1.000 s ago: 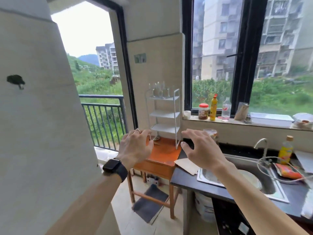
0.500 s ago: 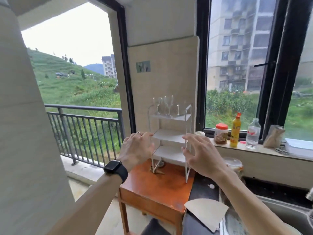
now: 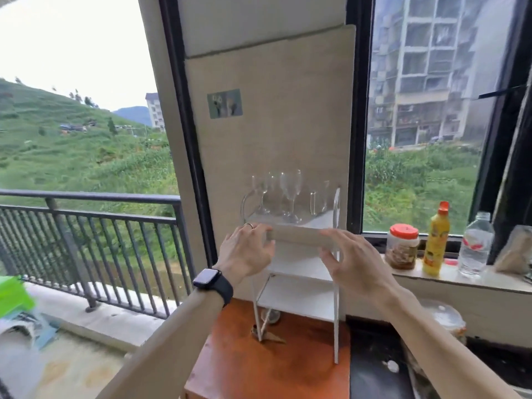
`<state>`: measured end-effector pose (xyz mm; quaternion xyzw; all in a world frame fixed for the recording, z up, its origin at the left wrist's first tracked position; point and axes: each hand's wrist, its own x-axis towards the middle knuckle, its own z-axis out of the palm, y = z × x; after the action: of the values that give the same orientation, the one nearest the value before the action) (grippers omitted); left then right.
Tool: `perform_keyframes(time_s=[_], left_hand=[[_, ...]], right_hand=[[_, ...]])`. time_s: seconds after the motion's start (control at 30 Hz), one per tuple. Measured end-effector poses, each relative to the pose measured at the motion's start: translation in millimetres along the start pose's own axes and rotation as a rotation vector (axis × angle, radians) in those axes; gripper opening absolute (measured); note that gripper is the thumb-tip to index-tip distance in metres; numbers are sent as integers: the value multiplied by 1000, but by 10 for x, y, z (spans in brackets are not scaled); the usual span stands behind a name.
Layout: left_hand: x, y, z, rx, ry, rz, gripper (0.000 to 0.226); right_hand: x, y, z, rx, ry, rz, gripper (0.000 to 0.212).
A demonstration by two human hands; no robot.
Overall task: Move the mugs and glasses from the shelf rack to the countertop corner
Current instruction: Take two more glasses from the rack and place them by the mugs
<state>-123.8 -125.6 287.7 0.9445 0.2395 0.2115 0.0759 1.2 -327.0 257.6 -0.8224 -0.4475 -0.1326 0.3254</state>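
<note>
A white three-tier shelf rack (image 3: pixel 299 295) stands on an orange wooden table (image 3: pixel 259 367). Its top tier carries several clear glasses: a tall stemmed glass (image 3: pixel 290 188), two more stemmed ones (image 3: pixel 263 194) to its left, and a short glass (image 3: pixel 316 201) on the right. I see no mug. My left hand (image 3: pixel 244 254), with a ring and a black watch, and my right hand (image 3: pixel 354 263) are both raised in front of the top tier's front edge. Their fingers are spread and hold nothing. Whether they touch the edge is unclear.
The dark countertop (image 3: pixel 371 378) adjoins the table on the right, with a lidded container (image 3: pixel 443 318) at its back. On the windowsill stand a red-lidded jar (image 3: pixel 402 246), a yellow bottle (image 3: pixel 436 240) and a water bottle (image 3: pixel 475 246). A balcony railing (image 3: pixel 86 214) lies to the left.
I have come much closer to the rack, which now fills the middle of the view. Both hands have risen from the lower tiers to the top tier's front edge.
</note>
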Motion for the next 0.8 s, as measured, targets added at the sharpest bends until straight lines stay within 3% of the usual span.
perform_keyframes(time_s=[0.33,0.53,0.67,0.8], left_hand=[[1536,-359,671,-557,-129,41,64],[2045,-404,921,-850,-170,8,57],[2202,-369,1003,-960,-230,24,53],[2312,-324,1022,-1069,-274,13,49]], right_hand=[[1318,129,659,465,106,461,51],[1932,182,770,803,187,669,40],[2191,248,841,924,122,823,31],[2339,330,850,970,117,871,39]])
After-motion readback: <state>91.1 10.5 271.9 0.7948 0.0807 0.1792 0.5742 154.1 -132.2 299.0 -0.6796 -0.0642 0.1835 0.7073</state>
